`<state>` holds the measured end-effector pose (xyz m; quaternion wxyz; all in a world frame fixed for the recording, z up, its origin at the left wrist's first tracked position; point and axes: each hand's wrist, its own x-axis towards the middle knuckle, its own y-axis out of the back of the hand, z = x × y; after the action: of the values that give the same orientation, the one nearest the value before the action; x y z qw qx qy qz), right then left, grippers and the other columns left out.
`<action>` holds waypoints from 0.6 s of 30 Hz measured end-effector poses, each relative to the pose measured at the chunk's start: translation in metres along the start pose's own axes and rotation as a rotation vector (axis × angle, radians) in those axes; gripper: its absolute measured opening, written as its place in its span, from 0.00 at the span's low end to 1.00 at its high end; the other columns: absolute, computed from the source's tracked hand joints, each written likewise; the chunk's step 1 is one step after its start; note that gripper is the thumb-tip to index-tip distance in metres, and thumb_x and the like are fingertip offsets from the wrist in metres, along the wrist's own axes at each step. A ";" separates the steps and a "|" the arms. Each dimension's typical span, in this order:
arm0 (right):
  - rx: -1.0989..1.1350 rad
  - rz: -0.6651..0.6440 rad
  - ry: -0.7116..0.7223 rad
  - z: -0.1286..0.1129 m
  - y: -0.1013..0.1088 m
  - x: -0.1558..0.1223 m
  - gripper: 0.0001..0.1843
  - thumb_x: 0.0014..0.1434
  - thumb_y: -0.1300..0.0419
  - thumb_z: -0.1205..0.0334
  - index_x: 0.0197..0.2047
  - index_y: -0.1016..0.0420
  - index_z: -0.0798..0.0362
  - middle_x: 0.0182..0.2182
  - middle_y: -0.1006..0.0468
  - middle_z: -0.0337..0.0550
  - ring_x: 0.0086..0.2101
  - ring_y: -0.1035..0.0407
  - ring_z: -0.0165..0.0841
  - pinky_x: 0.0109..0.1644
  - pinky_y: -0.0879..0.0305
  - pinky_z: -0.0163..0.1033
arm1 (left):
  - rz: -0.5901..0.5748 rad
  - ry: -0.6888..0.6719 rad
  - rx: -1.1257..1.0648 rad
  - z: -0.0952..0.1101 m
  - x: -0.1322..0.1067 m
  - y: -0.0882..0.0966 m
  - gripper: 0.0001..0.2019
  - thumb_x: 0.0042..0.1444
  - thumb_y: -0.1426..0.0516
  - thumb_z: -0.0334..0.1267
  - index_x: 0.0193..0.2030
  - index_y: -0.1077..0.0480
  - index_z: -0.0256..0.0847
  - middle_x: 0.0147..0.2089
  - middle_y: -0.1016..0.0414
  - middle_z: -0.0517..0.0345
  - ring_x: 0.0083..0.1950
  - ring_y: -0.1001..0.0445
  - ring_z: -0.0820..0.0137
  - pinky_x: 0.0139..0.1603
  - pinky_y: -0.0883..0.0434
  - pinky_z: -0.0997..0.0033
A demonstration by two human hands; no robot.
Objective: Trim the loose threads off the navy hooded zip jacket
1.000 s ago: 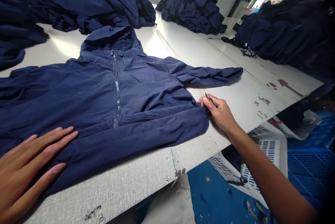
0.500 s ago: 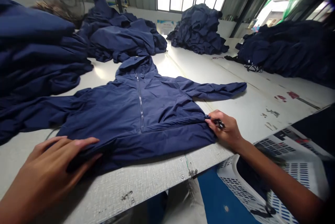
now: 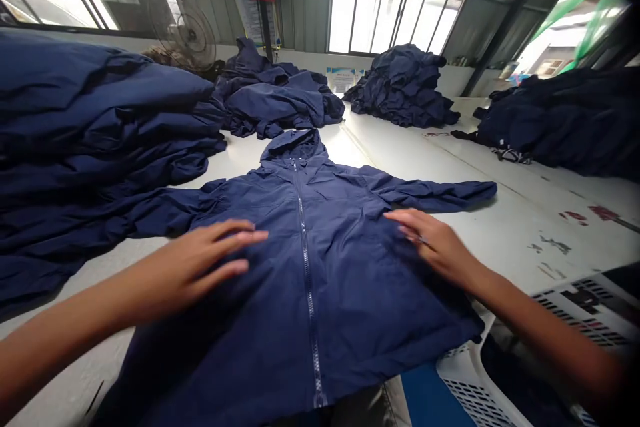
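Observation:
A navy hooded jacket (image 3: 345,280) lies front up with its zipper (image 3: 306,254) closed down the middle. Its lower part is spread toward me and hangs past the table's near edge. My left hand (image 3: 200,267) is over the left front panel, fingers apart, holding nothing; contact with the cloth is unclear. Over the right panel, my right hand (image 3: 430,240) has its fingers curled round a small dark tool (image 3: 424,240), mostly hidden in the palm. That hand is somewhat blurred, and the tool's kind does not show.
Navy garments are heaped at the left (image 3: 100,114), the back (image 3: 285,94), the back middle (image 3: 400,84) and the right (image 3: 565,120) of the white table (image 3: 520,227). Below the right edge stands a white plastic basket (image 3: 465,374). A fan (image 3: 190,34) is behind the left heap.
The jacket's folded-up lower part has been opened down toward me, showing the whole zipper. Both hands have let go of the hem area and moved up over the front. The view has tilted up.

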<state>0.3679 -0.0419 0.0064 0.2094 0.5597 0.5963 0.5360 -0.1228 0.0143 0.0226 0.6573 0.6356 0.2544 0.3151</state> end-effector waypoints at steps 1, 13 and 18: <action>-0.082 -0.049 0.025 0.007 -0.014 0.023 0.25 0.74 0.52 0.61 0.70 0.30 0.40 0.69 0.29 0.44 0.66 0.33 0.43 0.69 0.34 0.54 | -0.043 0.066 -0.008 -0.012 0.033 -0.002 0.26 0.71 0.54 0.60 0.74 0.40 0.71 0.79 0.41 0.70 0.75 0.35 0.58 0.76 0.38 0.52; -0.098 -0.009 -0.064 0.124 -0.099 0.137 0.33 0.70 0.50 0.64 0.77 0.42 0.53 0.71 0.33 0.56 0.70 0.38 0.48 0.74 0.40 0.59 | 0.040 0.422 -0.018 -0.158 0.171 -0.077 0.33 0.72 0.62 0.60 0.78 0.44 0.54 0.81 0.47 0.43 0.81 0.50 0.41 0.73 0.50 0.23; -0.037 0.018 -0.026 0.142 -0.100 0.151 0.28 0.68 0.50 0.67 0.69 0.29 0.54 0.69 0.31 0.56 0.69 0.37 0.48 0.74 0.42 0.60 | 0.081 0.412 -0.023 -0.172 0.194 -0.081 0.33 0.72 0.61 0.61 0.77 0.40 0.54 0.80 0.45 0.45 0.81 0.50 0.42 0.75 0.52 0.24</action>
<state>0.4012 0.1698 -0.0757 0.2223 0.5680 0.5785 0.5415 -0.1112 0.2741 -0.0563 0.5854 0.5599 0.3541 0.4673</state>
